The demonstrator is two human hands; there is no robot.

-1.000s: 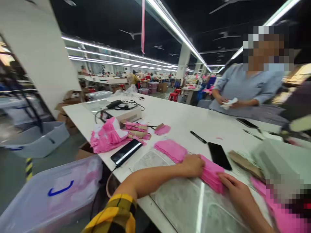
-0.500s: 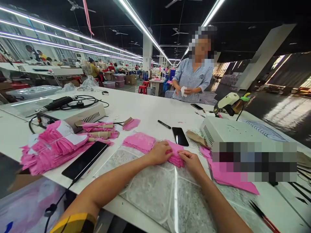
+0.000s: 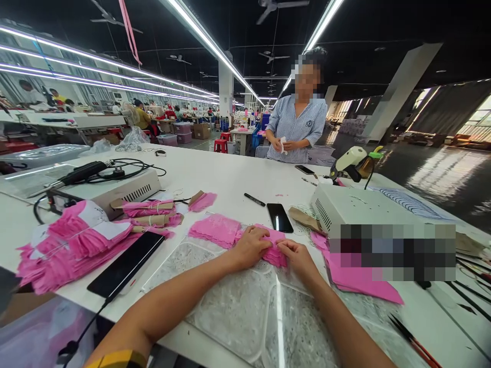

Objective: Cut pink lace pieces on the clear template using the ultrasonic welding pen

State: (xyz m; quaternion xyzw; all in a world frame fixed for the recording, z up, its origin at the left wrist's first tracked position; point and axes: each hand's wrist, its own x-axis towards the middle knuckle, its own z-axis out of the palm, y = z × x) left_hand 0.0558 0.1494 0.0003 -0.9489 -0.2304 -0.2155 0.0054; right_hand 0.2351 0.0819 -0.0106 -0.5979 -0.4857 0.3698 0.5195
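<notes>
In the middle of the head view, a small stack of pink fabric pieces with ragged edges lies on a clear, scratched plastic mat. My left hand rests on the left side of this stack, its fingers curled down onto the cloth. At the right edge, thumb and forefinger of my right hand pinch the fabric; how many layers they hold I cannot tell. Just left of my left hand sits another pink fabric stack, lying flat.
Beyond the stacks lie a phone and a black pen. Tied pink bundles and a long black device are at left. A beige machine box and tweezers stand right. A co-worker faces me across the table.
The camera view has shifted slightly, so the scene sits a little further left. Both hands stay at the same pink stack. The co-worker's hands have moved slightly around a white piece.
</notes>
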